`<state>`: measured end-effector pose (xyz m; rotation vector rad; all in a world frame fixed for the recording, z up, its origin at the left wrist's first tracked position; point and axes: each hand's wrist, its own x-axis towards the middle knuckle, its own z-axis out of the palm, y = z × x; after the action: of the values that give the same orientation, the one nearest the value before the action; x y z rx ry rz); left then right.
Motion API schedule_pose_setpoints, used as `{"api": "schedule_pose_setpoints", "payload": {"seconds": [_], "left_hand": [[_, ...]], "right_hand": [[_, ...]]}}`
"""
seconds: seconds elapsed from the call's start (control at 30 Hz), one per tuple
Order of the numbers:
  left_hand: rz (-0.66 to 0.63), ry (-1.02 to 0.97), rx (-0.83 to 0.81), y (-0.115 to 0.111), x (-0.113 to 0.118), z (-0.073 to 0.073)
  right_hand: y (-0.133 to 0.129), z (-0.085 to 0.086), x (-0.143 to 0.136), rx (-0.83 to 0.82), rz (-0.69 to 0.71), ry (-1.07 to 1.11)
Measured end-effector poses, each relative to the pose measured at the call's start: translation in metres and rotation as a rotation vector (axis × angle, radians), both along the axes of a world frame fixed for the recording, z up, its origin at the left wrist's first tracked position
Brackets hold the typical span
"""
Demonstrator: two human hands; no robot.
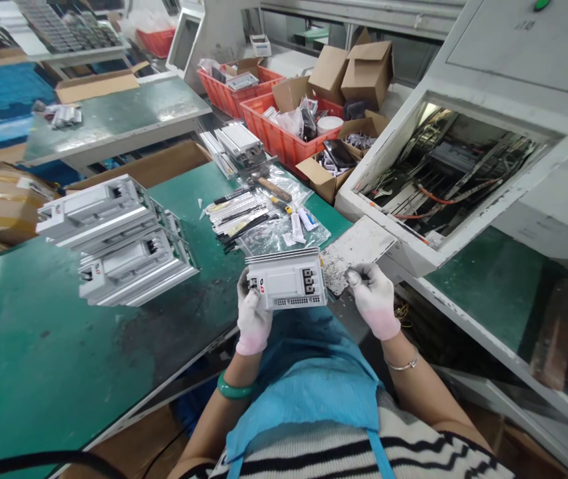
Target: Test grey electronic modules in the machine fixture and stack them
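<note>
My gloved left hand (254,316) grips the left end of a silver-grey metal electronics housing (286,283). The housing has fins along its far edge, a black connector block at its right end and a row of small sockets facing me. To the right of it and apart from it, my gloved right hand (374,299) is closed, thumb and fingertips pinched together. Whatever lies between those fingertips is too small to make out. Beyond that hand is a scuffed white plate (364,246) with dark specks on it.
Stacked similar housings (137,266) stand on the green table (64,359) at left. Ahead lie cable ties (239,213), a wooden-handled tool (274,189) and small white tubes (296,226). Red crates (284,143) stand behind. A white machine (443,246) with an opening is at right.
</note>
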<state>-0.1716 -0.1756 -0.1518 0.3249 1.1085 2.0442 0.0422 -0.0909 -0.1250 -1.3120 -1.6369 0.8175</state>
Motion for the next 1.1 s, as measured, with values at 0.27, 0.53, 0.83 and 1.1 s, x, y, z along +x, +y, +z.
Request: {"api": "schedule_pose_setpoints", "payload": {"seconds": [0.27, 0.53, 0.83, 1.1], "left_hand": [[-0.009, 0.0, 0.004, 0.003, 0.004, 0.0], [-0.05, 0.012, 0.011, 0.002, 0.002, -0.001], [-0.065, -0.002, 0.011, 0.005, 0.006, -0.001], [-0.075, 0.024, 0.007, 0.003, 0.005, -0.003]], "right_hand": [[-0.009, 0.002, -0.009, 0.412, 0.316, -0.282], [0.001, -0.009, -0.002, 0.279, 0.217, -0.186], [-0.004, -0.004, 0.003, 0.454, 0.32, -0.355], [0.005, -0.004, 0.006, 0.347, 0.143, -0.262]]}}
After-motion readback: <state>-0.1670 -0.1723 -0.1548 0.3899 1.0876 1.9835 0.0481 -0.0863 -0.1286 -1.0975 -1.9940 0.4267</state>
